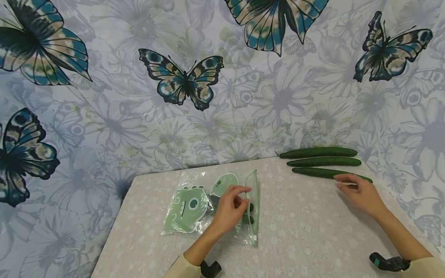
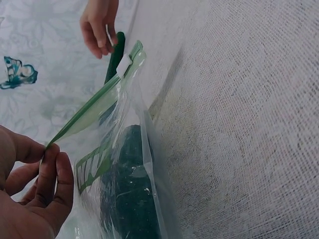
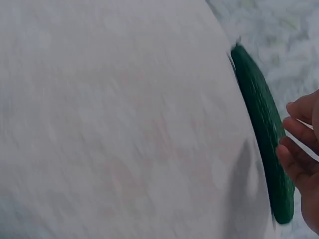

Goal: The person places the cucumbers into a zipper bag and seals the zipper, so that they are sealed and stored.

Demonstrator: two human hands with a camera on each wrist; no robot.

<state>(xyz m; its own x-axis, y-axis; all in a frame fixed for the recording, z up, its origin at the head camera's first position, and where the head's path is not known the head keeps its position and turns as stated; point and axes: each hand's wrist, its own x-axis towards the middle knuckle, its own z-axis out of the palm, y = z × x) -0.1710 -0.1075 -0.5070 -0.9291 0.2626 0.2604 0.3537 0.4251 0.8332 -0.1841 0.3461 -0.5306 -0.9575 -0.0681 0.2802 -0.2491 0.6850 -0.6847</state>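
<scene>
The green zip edge (image 1: 256,216) of the clear bag (image 1: 189,210) is pinched by the left hand (image 1: 226,209). The fingers of the right hand (image 1: 362,196) are loosely bent, unclenched, at one end of the nearest cucumber (image 1: 314,172) (whether it is touched cannot be told), which is laid beside two more cucumbers (image 1: 323,162) on the table (image 1: 295,231).

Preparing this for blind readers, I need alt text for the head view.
A person's left hand pinches a clear bag with green cartoon prints on a pale table, while the right hand is at the nearest of three cucumbers. A butterfly-print backdrop stands behind.
</scene>
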